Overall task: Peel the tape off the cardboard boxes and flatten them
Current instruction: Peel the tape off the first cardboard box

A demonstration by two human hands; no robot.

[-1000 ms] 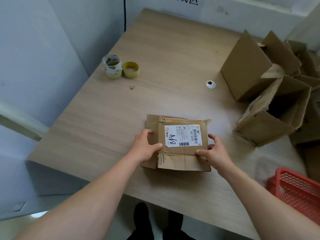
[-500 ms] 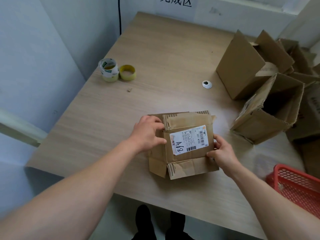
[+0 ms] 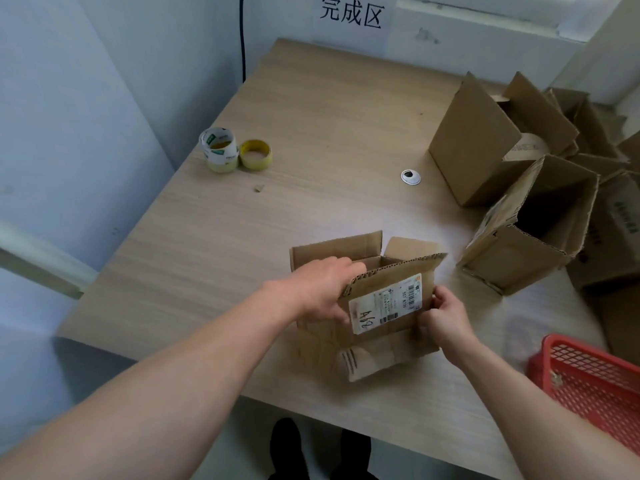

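Observation:
A small brown cardboard box with a white shipping label sits near the front edge of the wooden table. Its top flaps stand open and its near side faces me. My left hand grips the box's upper left edge, thumb on the labelled panel and fingers over the rim. My right hand pinches the right edge of the labelled panel. A strip of pale tape shows on the box's lower front.
Several opened cardboard boxes are piled at the right of the table. Two tape rolls stand at the left edge. A small round white object lies mid-table. A red mesh basket sits at the lower right. A sign hangs on the back wall.
The box was lying flat and closed; it has been turned and its top flaps now stand open. My left hand moved up onto the box's rim, my right stayed at the right edge.

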